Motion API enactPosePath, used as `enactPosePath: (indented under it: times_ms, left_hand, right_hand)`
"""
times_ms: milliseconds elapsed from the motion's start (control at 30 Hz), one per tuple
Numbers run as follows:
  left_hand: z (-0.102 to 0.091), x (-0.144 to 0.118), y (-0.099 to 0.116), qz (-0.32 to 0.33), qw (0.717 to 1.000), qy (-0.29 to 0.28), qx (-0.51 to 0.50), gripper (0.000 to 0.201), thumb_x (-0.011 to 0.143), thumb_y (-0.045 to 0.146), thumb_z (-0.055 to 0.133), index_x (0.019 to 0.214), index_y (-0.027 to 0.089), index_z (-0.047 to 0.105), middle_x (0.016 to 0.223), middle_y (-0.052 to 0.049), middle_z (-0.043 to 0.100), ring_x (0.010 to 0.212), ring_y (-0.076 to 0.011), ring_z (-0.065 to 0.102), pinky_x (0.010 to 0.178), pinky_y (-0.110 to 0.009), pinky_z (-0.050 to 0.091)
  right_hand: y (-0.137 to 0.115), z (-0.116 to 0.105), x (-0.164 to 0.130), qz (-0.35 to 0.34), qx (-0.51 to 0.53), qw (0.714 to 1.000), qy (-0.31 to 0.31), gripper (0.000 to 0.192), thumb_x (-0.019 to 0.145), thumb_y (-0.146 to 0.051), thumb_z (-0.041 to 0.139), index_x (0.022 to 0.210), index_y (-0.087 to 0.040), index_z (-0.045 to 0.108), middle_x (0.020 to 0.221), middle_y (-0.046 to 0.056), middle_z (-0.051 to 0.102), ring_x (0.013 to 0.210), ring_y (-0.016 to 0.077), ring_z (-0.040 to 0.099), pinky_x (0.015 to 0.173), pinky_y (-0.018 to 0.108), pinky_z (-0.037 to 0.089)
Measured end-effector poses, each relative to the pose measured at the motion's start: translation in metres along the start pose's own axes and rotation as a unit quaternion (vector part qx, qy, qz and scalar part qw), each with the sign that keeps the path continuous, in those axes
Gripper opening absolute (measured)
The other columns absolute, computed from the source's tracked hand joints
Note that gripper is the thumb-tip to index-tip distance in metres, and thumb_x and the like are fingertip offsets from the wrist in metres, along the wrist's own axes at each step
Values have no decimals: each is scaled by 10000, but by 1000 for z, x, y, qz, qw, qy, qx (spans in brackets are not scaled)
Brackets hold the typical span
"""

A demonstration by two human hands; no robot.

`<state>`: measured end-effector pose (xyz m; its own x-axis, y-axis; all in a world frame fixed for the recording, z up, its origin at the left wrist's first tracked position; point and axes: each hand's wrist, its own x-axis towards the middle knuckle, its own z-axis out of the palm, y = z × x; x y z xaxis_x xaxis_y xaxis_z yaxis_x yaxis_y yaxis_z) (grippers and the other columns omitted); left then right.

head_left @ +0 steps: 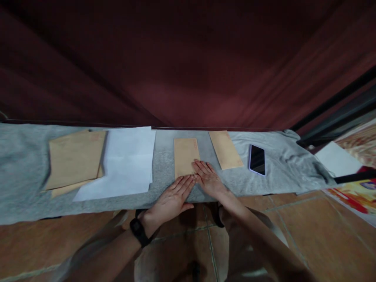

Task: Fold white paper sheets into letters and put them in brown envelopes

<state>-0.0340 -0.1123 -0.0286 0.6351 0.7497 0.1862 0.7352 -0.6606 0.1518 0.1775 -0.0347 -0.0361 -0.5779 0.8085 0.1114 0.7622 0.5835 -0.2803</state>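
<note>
- Brown envelope [185,156] lies flat near the middle of the surface [23,172], its long side running away from the person, on the grey cloth [282,172] that covers the top.
- Right hand [209,179] rests palm down with fingers stretched out flat, the fingertips on the near right corner of that envelope; it grips nothing.
- Left hand [174,196] also lies flat and spread, fingers together, its tips at the near edge of the same envelope and touching the right hand's fingers; it grips nothing. A black watch [138,232] sits on its wrist.
- Whether the envelope has anything inside cannot be told; it looks flat.
- A second envelope [225,149] of the same brown lies just to the right, tilted, apart from the first.
- A phone [257,159] with a dark screen lies face up further right.
- White sheets of paper [126,164] lie left of the middle envelope, overlapping a stack of larger brown envelopes [75,160] at the far left.
- A dark red curtain [188,62] hangs behind the surface.
</note>
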Motion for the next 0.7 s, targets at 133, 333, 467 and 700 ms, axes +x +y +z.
enactPosePath:
  times_ms: [133,333,467,700]
  left_hand:
    - [3,-2,-1,-10,1000,5,-9,844,951,573,516,1602,149,183,1631,-168,316,1526,-276,270,1248,-450,248]
    - [2,0,0,-5,1000,6,-5,838,951,576,512,1595,136,205,1632,-170,313,1530,-275,259,1254,-446,235]
    - [-4,0,1,-3,1000,-4,7,805,961,579,491,1590,151,228,1631,-151,327,1533,-263,254,1268,-483,191]
    - [2,-6,-13,-179,978,92,-53,497,1013,459,418,1433,214,517,1587,-113,431,1428,-277,459,1162,-455,423]
  right_hand:
    - [5,1,-7,6,-6,1000,-2,545,1071,-337,327,1595,-196,286,1643,78,298,1525,229,266,1247,479,230]
    - [4,3,-13,9,3,1000,5,566,1057,-363,363,1590,-183,297,1643,108,306,1517,244,283,1236,502,240]
    - [2,3,-16,25,0,999,20,589,1046,-396,406,1573,-145,328,1631,122,336,1507,273,287,1231,504,237]
    - [-1,-5,-15,121,36,987,95,458,939,-356,593,1351,-156,585,1365,164,580,1238,339,505,1062,518,431]
